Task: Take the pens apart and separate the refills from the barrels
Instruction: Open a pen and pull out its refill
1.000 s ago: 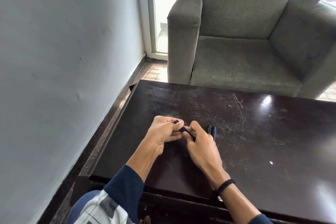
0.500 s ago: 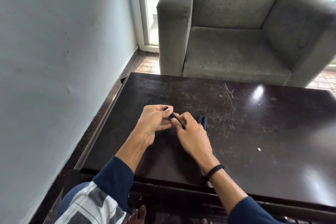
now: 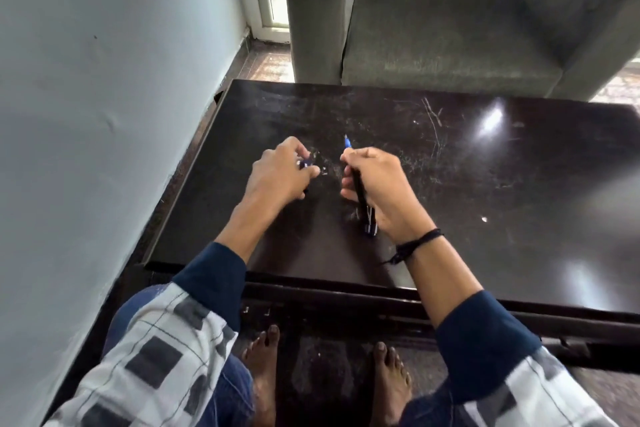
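My right hand (image 3: 381, 191) is closed around a black pen barrel (image 3: 359, 194), held above the dark table (image 3: 485, 166). A thin blue refill tip (image 3: 347, 142) sticks out above the fist. The barrel's lower end with a metal clip (image 3: 370, 224) shows below my palm. My left hand (image 3: 280, 177) is apart from it, to the left, pinching a small dark blue pen piece (image 3: 306, 164) between fingertips. A tiny pale bit (image 3: 324, 169) lies on the table between my hands. Other pens are hidden.
A grey armchair (image 3: 450, 28) stands just beyond the table's far edge. A pale wall (image 3: 104, 97) runs along the left side. My bare feet (image 3: 263, 367) rest on the floor under the near table edge. A white speck (image 3: 484, 219) lies right of my right hand.
My hands, joined on one pen before, have pulled apart: the left took a small piece leftward, the right kept the barrel with the refill tip showing. The camera tilted down.
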`<state>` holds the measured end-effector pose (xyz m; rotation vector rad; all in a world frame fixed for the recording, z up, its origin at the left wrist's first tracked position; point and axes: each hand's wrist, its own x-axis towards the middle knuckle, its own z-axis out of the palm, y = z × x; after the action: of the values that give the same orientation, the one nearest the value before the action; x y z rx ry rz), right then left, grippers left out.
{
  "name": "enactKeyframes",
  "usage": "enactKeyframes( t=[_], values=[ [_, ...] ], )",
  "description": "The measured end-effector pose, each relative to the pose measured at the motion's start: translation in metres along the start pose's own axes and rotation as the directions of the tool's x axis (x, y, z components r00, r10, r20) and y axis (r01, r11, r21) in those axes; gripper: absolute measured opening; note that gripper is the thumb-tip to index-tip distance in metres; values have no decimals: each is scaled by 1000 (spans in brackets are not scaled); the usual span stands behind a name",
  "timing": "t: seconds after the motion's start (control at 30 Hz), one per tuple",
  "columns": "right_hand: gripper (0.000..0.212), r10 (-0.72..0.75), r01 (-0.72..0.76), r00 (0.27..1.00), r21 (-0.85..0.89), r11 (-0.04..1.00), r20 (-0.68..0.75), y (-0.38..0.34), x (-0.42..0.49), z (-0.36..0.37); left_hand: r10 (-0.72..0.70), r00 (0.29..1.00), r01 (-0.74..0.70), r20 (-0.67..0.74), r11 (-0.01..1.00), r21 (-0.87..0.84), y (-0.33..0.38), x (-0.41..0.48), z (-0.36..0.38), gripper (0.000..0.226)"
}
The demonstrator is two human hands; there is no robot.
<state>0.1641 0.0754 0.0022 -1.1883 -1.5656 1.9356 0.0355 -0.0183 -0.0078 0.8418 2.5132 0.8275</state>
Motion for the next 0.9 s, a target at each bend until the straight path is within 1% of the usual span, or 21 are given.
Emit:
enactKeyframes(
  t=[0.03,0.1,0.23,0.3,0.37,0.4,0.43,0.47,0.5,0.53,0.57,0.6,0.67,0.77,0.83,0.9],
  values=[
    [12,39,-39,999,66,997,-5,-2,-1,-2,32,999,-33,15,994,105,0,-2,5,21],
    [14,81,-78,997,138,987,-20,-3,-2,-4,67,997,-76,50,973,217,1,-6,11,26],
    [18,95,-90,995,159,983,-21,-1,-5,-1,79,994,-97,70,947,306,1,-6,13,31],
    [17,89,-85,996,145,986,-20,0,-4,0,81,995,-95,56,939,329,1,-7,11,31],
    [17,86,-83,996,131,988,-19,2,-3,1,84,996,-84,13,939,332,1,-5,7,29],
    [17,83,-80,996,134,988,-18,2,-2,1,86,996,-76,-19,949,306,1,-4,5,29],
    [18,78,-76,997,136,988,-16,3,-2,0,79,996,-66,-45,969,239,3,-4,2,31],
    [19,74,-71,997,136,988,-14,3,-2,1,63,997,-58,-38,991,120,4,-3,-1,35],
    [19,69,-67,998,136,989,-12,3,-1,1,48,999,-47,6,997,-53,7,-3,-3,39],
    [20,64,-62,998,142,988,-10,3,-1,1,37,996,-17,81,973,-232,10,-4,-6,40],
    [20,61,-60,998,154,986,-6,3,-1,1,46,986,15,161,933,-359,13,-7,-8,39],
    [21,61,-60,998,172,983,1,3,-2,2,72,973,30,219,903,-429,15,-10,-8,36],
    [21,58,-61,998,210,976,18,3,-2,2,120,961,11,250,885,-466,16,-13,-7,27],
    [17,81,-85,996,275,958,29,2,-1,2,161,968,-53,191,881,-470,14,-9,-9,16],
    [16,114,-121,993,313,942,42,2,0,1,187,969,-88,163,873,-480,12,-7,-15,13],
    [19,133,-147,989,344,927,66,2,1,0,187,970,-85,155,860,-504,10,-6,-22,14]
  ],
)
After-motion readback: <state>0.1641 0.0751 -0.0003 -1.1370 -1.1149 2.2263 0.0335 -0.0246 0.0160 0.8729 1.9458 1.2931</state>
